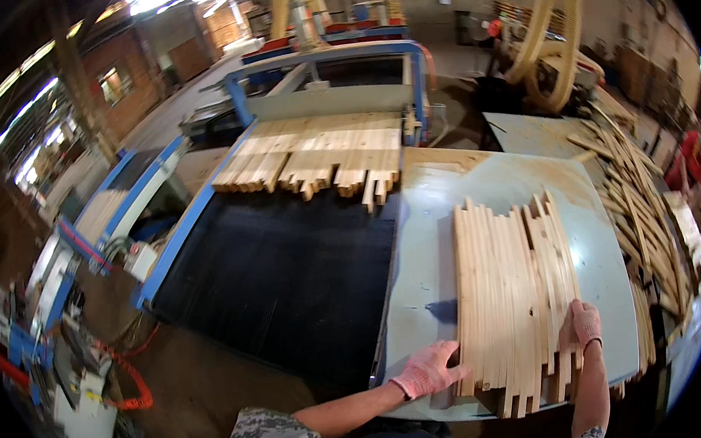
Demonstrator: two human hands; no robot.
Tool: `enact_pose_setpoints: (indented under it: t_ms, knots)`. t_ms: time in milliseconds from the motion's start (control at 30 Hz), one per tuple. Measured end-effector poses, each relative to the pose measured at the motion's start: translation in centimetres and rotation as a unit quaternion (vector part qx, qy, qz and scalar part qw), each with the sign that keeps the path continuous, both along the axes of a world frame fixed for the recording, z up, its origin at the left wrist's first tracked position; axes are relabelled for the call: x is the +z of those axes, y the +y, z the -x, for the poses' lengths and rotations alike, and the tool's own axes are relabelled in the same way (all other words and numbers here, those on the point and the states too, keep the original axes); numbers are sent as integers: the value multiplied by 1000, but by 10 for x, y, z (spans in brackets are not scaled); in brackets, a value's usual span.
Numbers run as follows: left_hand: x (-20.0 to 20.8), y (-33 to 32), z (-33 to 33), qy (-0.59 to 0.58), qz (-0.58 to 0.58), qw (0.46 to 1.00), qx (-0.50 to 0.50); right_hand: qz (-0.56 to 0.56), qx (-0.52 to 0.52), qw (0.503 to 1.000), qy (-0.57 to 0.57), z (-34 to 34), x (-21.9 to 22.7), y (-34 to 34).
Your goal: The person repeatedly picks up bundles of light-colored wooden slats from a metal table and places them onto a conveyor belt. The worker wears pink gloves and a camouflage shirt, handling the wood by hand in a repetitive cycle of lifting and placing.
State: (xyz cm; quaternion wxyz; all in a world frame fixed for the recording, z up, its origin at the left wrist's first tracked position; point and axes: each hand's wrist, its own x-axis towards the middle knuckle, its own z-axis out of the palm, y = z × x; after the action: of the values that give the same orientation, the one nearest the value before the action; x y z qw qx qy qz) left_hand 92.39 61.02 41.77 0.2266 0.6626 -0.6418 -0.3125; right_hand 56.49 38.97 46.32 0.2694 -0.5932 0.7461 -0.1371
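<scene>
Head view: pale wooden strips [495,298], long, narrow, uneven-ended.

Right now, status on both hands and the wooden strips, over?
Gloved left hand and right hand at opposite sides of the wooden strips. Strips side by side on the pale table, ends uneven. Nothing seen blocking either hand.

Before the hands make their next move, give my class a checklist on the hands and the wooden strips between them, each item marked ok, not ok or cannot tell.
1. Left hand at the left edge of the near wooden strips: ok.
2. Right hand at their right edge: ok.
3. Strips lying on the pale table: ok.
4. Near ends flush: not ok, staggered.
5. Strips packed without gaps: not ok, a dark gap shows right of the middle.
6. Firmness of grip: cannot tell.
</scene>
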Motion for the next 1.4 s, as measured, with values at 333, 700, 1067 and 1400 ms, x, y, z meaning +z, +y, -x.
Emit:
enact_pose_setpoints:
  t_ms: [333, 700, 1067, 1400]
  knots:
    - [-31, -46, 12, -56, 27, 995, 71, 50, -42, 998, 12, 20, -92, -100]
    - [-33, -52, 15, -16, 43, 994, 103, 58, -48, 994, 76, -7, -57, -62]
    - [-43, -53, 15, -15, 79, 988, 132, 20, -92, 986, 135, -37, -35, -51]
    - [-40, -50, 18, -1, 126, 981, 148, 2, -100, 988, 114, -45, -15, -39]
